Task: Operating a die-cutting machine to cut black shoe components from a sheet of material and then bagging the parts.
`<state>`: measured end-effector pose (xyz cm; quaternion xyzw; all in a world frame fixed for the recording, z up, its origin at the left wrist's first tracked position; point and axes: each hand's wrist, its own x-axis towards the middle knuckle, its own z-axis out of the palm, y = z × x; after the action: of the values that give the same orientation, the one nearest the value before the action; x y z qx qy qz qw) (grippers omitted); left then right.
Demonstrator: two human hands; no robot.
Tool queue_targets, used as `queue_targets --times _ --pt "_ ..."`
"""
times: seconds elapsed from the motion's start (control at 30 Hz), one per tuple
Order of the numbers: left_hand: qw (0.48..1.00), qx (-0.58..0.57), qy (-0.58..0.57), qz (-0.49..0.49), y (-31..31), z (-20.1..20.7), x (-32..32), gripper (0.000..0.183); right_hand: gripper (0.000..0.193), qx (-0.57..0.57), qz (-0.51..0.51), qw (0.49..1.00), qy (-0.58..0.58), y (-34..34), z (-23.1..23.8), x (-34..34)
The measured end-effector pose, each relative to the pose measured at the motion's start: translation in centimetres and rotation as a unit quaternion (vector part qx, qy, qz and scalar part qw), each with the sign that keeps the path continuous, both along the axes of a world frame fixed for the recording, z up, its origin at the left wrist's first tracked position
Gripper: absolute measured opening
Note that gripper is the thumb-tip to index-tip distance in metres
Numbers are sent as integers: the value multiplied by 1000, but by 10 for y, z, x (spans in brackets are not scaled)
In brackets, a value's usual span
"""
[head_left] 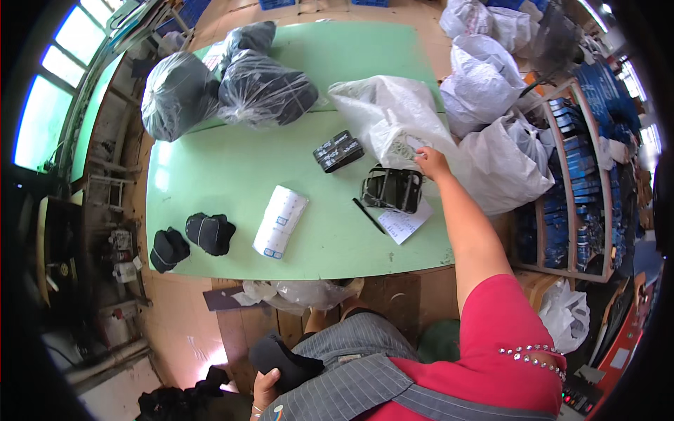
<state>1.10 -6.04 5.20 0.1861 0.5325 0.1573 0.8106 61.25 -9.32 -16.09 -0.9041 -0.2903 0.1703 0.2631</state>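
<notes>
Green table (232,175) carries 2 black caps (193,238), label roll (280,221), pen (368,215), paper (405,224).

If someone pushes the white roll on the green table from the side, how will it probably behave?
The white roll lies on its side on the green table, so a sideways push would likely make it roll. It looks like wound paper or labels, so probably firm. Its outer end might loosen when lifted.

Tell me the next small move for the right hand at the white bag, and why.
Probably close the fingers on the white plastic bag and lift its edge. The right hand is stretched out with its fingertips at the bag's lower edge, not yet gripping, while the left hand holds a dark cap down at the lap.
</notes>
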Motion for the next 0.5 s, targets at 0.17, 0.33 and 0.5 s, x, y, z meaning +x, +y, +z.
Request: queue_targets --times 0.17,0.33,0.5 --pt "999 2 42 7 -18 3 -12 63 35 20 2 999 -47 6 -70 28" --pt "996 -34 80 27 -20 8 -1 60 22 -20 -31 999 -11 6 -66 32" --pt "994 -43 100 4 -18 10 10 51 19 -45 -49 997 -43 -5 -25 22"
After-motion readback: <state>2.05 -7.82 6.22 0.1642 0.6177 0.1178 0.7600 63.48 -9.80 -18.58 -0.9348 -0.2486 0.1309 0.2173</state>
